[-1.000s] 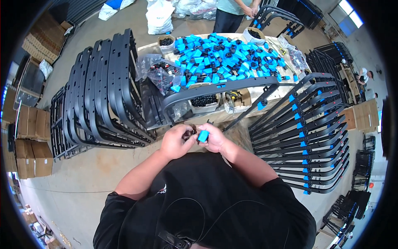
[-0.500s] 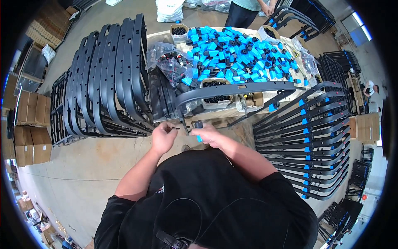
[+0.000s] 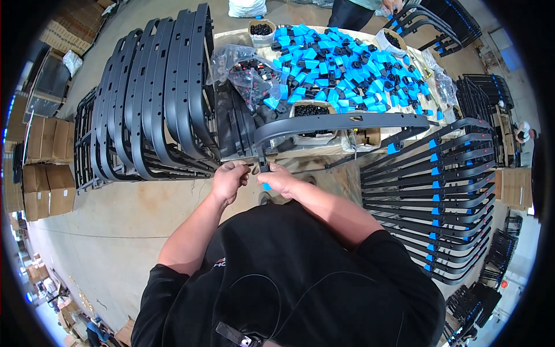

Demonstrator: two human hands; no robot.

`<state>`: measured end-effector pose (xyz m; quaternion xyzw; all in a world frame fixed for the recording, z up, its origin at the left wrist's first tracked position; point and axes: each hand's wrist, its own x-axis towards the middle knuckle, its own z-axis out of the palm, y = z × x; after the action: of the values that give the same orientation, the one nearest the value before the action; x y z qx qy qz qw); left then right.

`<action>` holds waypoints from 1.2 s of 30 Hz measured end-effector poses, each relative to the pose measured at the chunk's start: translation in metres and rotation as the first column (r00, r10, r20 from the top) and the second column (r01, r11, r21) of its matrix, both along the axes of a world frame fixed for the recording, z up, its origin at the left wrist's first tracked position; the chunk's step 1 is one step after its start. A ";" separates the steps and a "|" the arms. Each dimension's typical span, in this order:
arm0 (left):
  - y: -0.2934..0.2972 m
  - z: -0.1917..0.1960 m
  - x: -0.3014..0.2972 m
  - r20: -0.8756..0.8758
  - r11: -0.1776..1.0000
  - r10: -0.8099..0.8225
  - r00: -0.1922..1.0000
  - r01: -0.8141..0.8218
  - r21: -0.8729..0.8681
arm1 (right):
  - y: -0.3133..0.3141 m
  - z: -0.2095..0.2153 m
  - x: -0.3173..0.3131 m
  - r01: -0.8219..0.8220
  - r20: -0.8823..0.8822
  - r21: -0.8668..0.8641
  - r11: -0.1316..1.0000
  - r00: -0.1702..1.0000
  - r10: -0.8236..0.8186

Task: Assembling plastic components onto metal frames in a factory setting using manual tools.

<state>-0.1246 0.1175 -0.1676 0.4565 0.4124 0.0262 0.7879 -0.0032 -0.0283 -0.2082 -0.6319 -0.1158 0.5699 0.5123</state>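
My left hand (image 3: 230, 181) is closed, with a small dark slim piece (image 3: 250, 165) pinched at its fingertips; its exact kind is too small to make out. Close beside it, my right hand (image 3: 277, 180) is wrapped round a blue and black plastic cap (image 3: 266, 186). That cap is at the near left end of a dark curved metal frame (image 3: 341, 120), which lies across the table's front edge. My fingers hide how far cap and tube overlap.
A heap of blue and black caps (image 3: 352, 69) covers the table. Tubs of black parts (image 3: 262, 30) and a clear plastic bag (image 3: 234, 61) surround it. Curved frames stand at left (image 3: 170, 87); capped frames (image 3: 428, 202) are stacked at right. Another person (image 3: 350, 14) stands beyond the table.
My hands have come closer together. The right one has shifted left with the blue and black cap, up to the frame's near end. The whole view has shifted slightly.
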 end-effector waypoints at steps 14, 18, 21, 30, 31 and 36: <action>0.006 -0.013 0.001 0.193 0.932 0.033 0.981 0.039 -0.359 | -0.002 0.003 -0.009 0.143 -0.090 0.188 0.972 0.988 -0.128; 0.004 -0.017 0.005 0.172 0.949 -0.034 0.984 0.086 -0.305 | -0.001 0.004 -0.012 0.166 -0.096 0.155 0.974 0.984 -0.153; 0.001 -0.016 0.011 0.150 0.946 -0.003 0.989 0.051 -0.321 | -0.006 -0.004 -0.006 0.122 -0.042 0.084 0.989 0.992 -0.119; -0.006 -0.021 0.012 0.133 0.937 0.037 0.990 0.013 -0.350 | -0.015 0.020 -0.008 0.101 -0.086 -0.015 0.995 0.991 -0.102; -0.007 -0.020 0.013 0.127 0.977 -0.013 0.992 0.040 -0.210 | -0.014 0.019 -0.008 0.107 -0.115 -0.011 0.994 0.987 -0.108; -0.018 -0.006 0.017 -0.058 0.971 -0.048 0.997 0.061 0.229 | -0.019 0.014 -0.008 0.073 -0.078 -0.059 0.996 0.994 -0.077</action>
<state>-0.1076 0.0993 -0.1733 0.5568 0.4144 0.0404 0.7188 -0.0110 -0.0469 -0.1941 -0.6266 -0.0551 0.5783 0.5195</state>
